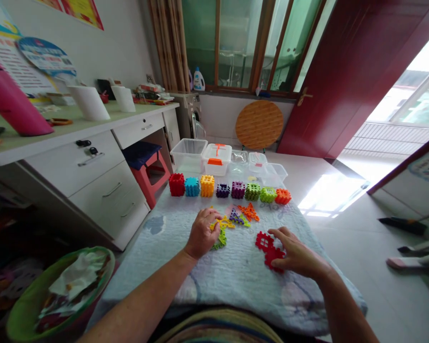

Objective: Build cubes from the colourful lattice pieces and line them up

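My left hand [202,233] is over the left end of a loose pile, its fingers curled at a yellow piece [226,222] and a green piece [220,239]; whether it grips one is unclear. Purple [238,217] and orange [249,211] pieces lie to the right. My right hand [295,252] has its thumb and fingers spread at the right side of two flat red pieces [273,257] on the cloth. Behind them stands a row of block cubes, from a red cube [177,185] at the left to an orange cube [283,196] at the right.
Clear plastic boxes [188,148] and a lidded box with an orange latch [217,157] stand behind the cubes. The cloth-covered table [221,281] has a red stool [152,176] and a green waste bin [21,305] on its left.
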Motion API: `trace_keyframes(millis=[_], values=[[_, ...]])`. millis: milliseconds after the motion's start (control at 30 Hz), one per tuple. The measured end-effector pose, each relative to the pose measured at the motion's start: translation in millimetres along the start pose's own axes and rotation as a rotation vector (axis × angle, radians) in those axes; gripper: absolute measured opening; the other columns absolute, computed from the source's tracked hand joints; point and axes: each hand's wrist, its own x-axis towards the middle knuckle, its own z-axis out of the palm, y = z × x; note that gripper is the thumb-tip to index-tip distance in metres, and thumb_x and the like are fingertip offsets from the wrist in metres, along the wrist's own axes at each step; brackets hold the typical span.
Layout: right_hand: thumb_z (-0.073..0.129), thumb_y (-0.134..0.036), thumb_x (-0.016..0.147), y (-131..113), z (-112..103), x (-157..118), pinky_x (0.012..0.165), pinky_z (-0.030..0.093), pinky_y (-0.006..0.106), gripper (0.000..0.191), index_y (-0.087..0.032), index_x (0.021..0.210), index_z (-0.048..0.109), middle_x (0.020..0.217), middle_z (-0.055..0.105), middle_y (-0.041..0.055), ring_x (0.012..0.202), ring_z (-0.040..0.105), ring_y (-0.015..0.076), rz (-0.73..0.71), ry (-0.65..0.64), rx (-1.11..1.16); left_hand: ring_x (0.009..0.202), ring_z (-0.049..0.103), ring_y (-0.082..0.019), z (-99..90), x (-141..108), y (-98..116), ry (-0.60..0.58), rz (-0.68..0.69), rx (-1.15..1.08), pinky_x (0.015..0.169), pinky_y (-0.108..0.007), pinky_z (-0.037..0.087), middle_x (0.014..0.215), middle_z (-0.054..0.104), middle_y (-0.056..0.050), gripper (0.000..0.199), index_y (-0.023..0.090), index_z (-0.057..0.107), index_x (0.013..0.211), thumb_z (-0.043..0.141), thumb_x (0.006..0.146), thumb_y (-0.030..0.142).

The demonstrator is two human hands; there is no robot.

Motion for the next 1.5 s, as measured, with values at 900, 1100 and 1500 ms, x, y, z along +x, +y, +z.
trace_keyframes(millis=[900,1100,1500], values=[[0.052,-0.013,0.075,-33,25,68,0.086,0.048,0.033,0.03,-0.021,0.099,0.07,0.101,0.07,0.004,0.092,0.063,0.0184,-0.303,0.12,0.411,0.098,0.057,-0.022,-2.9,1,-3,0.012,-0.029,0.011,0.09,-0.038,0.048,0.095,0.062,-0.006,0.018,0.021,0.061,0.09,0.051,0.08,0.01],[0.055,-0.026,0.08,-31,12,58,0.08,0.049,0.031,0.028,-0.023,0.104,0.068,0.106,0.069,0.0038,0.092,0.063,0.0184,-0.274,-0.002,0.431,0.097,0.058,-0.022,-4.0,1,-1,0.011,-0.031,0.009,0.089,-0.038,0.048,0.094,0.062,-0.005,0.018,0.021,0.06,0.089,0.052,0.08,0.009],[0.071,-0.045,0.068,-59,47,59,0.082,0.044,0.036,0.058,-0.017,0.117,0.056,0.1,0.063,0.0095,0.093,0.057,0.0246,-0.175,0.153,-0.137,0.094,0.057,-0.021,-3.2,1,0,0.046,0.032,0.027,0.088,-0.037,0.049,0.092,0.062,-0.005,0.019,0.02,0.06,0.09,0.052,0.079,0.006]])
